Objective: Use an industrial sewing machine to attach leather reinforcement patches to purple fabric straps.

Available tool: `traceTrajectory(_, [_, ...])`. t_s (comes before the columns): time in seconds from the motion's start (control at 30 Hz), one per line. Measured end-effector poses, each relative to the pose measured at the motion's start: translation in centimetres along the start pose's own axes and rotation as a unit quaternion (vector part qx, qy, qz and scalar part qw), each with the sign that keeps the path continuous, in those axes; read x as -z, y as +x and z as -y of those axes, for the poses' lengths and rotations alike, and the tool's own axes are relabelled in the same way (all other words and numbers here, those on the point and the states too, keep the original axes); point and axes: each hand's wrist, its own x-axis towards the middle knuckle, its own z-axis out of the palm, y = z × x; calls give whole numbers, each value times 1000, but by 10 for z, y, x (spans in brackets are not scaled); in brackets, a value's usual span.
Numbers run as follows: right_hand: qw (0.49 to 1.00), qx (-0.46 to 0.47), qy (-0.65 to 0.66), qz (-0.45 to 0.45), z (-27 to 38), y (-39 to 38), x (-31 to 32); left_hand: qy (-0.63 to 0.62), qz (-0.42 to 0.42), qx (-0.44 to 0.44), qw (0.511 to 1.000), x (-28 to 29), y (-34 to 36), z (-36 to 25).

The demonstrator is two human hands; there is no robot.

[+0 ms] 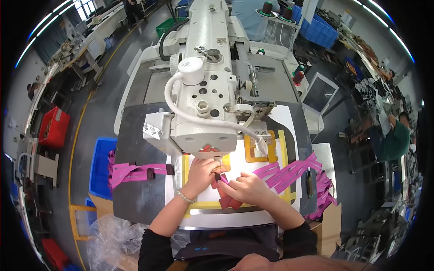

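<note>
Tiny dark marks on round white cap (pixel 191 72) of sewing machine (pixel 205 31), too small to read. Little blue marks (pixel 202 249) on dark cloth (pixel 230 244) at person's lap, too blurry.

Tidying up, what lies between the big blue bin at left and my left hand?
Head view: pink strips on the dark tabletop, then a white sheet and yellow edging.

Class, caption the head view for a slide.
Both hands work at a white sewing machine, magenta zipper strips on either side.
</note>
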Motion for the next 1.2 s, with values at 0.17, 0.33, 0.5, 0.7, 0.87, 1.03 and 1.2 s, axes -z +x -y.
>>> traceTrajectory(0.17, [1000, -5, 3, -23, -2, -3, -6, 11, -102, -6, 995, 1, 3, -7])
traceTrajectory(0.33, [1000, 0, 0, -25, 0, -5, -9, -217, 1, 99, 971, 11, -13, 11])
traceTrajectory(0.5, [999, -3, -4, -44, 0, -3, -7, -611, 113, 183, 762, 41, -9, 4])
traceTrajectory(0.7, [998, -44, -43, -19, -10, -2, 0, -612, 79, 245, 748, 44, -19, 18])
traceTrajectory(0.87, [999, 16, -29, -27, -3, -4, 11, -547, 197, 199, 789, 73, -17, 16])
traceTrajectory(1.03, [990, 72, 92, -79, 20, 6, 9, -501, 243, 189, 809, 93, -22, 22])
traceTrajectory(1.2, [949, 131, 287, 9, 45, -1, -10, -490, 248, 166, 819, 106, -30, 26])
